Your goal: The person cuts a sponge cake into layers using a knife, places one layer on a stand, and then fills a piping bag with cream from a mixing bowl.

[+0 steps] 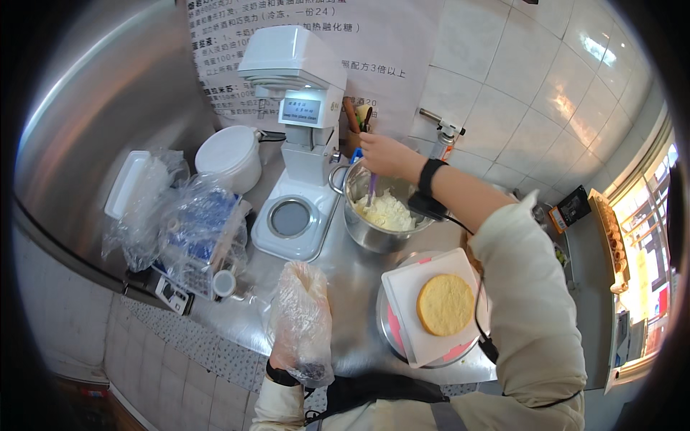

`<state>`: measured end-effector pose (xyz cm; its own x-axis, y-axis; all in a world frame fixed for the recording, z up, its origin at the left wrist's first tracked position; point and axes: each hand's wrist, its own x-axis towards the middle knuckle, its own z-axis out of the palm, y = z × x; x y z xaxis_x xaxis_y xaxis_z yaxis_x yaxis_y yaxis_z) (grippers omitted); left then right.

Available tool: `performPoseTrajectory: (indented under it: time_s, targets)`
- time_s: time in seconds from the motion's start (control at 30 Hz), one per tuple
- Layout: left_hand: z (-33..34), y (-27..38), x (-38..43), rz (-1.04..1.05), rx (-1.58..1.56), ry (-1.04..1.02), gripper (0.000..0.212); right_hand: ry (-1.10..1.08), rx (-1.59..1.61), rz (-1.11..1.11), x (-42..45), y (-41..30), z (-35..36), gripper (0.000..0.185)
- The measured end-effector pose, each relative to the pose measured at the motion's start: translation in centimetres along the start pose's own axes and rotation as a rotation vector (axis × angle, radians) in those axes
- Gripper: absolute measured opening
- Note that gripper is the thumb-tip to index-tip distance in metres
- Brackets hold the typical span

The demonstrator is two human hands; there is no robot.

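My right hand (pixel 389 156) grips a purple-handled utensil (pixel 372 186), which stands in a metal mixing bowl (pixel 372 237). Its lower end is sunk in pale whipped cream (pixel 389 213). A clear plastic bag (pixel 307 318), its mouth gaping upward, is draped over my left hand (pixel 291 345); the hand holds it, and most of the fingers are hidden under the plastic. Below the bowl, a round yellow sponge cake layer (pixel 446 305) lies on a white board (pixel 401 293). That board rests on a round turntable (pixel 384 318).
A white stand mixer (pixel 294 172) is behind the bag. To the left are a lidded white tub (pixel 226 156), plastic-wrapped items (pixel 199 231) and a small jar (pixel 224 283). A blowtorch (pixel 444 137) stands by the tiled wall. A black cord (pixel 477 301) hangs near my right sleeve.
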<state>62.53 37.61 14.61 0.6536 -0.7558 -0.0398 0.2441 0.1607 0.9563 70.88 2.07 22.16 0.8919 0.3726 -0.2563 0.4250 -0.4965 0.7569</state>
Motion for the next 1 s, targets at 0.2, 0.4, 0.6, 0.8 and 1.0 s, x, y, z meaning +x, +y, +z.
performPoseTrajectory:
  time_s: [0.2,0.4,0.6,0.8,1.0]
  targets:
    - [2.3,0.0,7.8,-0.072,-0.042,-0.129,0.026,0.035,0.411,0.126,-5.9,-3.8,4.3,0.012]
    - [3.2,-1.0,13.2,-0.260,-0.097,-0.132,0.024,-0.159,0.410,0.420,-8.2,0.7,0.7,0.007]
    - [6.7,1.4,14.2,0.021,0.374,-0.114,0.024,-0.430,0.489,0.458,-8.2,-1.3,6.5,0.006]
    - [6.4,-0.2,15.9,0.536,1.002,-0.027,0.010,-0.419,0.673,0.470,-5.3,-2.2,7.6,0.014]
    - [7.4,1.4,16.4,-0.127,0.314,0.038,0.007,-0.292,0.924,0.609,-5.1,-3.6,5.7,0.026]
